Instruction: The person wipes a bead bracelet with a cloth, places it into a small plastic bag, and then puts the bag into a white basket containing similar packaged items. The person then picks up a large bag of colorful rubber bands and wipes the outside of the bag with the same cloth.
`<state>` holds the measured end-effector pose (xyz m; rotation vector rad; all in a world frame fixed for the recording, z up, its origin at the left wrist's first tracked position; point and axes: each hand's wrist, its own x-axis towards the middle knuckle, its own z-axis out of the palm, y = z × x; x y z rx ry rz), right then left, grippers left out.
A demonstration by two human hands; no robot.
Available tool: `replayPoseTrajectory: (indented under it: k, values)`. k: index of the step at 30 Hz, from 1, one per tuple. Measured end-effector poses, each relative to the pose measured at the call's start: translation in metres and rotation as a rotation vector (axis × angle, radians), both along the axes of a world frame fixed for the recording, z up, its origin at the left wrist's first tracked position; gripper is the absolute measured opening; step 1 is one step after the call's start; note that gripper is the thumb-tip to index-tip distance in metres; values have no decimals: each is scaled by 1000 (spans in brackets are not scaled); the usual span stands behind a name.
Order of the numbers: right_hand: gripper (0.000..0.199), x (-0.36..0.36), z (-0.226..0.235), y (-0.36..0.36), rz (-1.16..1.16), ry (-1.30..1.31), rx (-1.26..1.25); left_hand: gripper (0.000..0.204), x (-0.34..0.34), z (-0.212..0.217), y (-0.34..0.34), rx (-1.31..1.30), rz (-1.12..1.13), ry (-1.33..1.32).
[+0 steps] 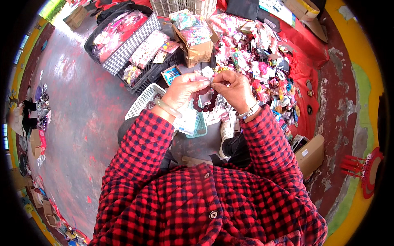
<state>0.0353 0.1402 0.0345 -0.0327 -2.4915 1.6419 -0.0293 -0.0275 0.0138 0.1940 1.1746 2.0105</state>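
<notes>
A bracelet of dark red round beads (210,107) hangs in a loop between my two hands. My left hand (182,92) is closed, its thumb and fingers pinching near the top of the loop. Opposite it, my right hand (236,91) pinches with thumb and forefinger, the fingertips of both hands almost touching. What lies right between the fingertips is too small to make out. Below the hands, a pale green plastic basket (200,130) holds white packets (187,123). Next to it on the left stands a white perforated basket (140,98).
A large heap of small packaged accessories (262,69) spreads over red cloth (305,82) on the right. Ahead are an open cardboard box (197,53), a black crate (141,82) and a houndstooth-patterned bag (131,43). A brown carton (311,156) stands at the right.
</notes>
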Motion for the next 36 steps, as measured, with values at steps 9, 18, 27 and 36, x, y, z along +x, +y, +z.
replayPoseTrajectory:
  k: [9, 18, 27, 36]
  values:
    - [5, 1, 1, -3, -28, -7, -51, 11, 7, 9, 3, -157, 91, 292]
    - [11, 8, 17, -9, -28, 211, -54, 8, 11, 11, 3, -81, 159, 398]
    - [16, 5, 23, -15, -112, 249, -49, 8, 17, 14, 2, -72, 257, 410]
    - [16, 3, 11, -3, 19, 252, -128, 8, 17, 22, 3, -160, 273, 508]
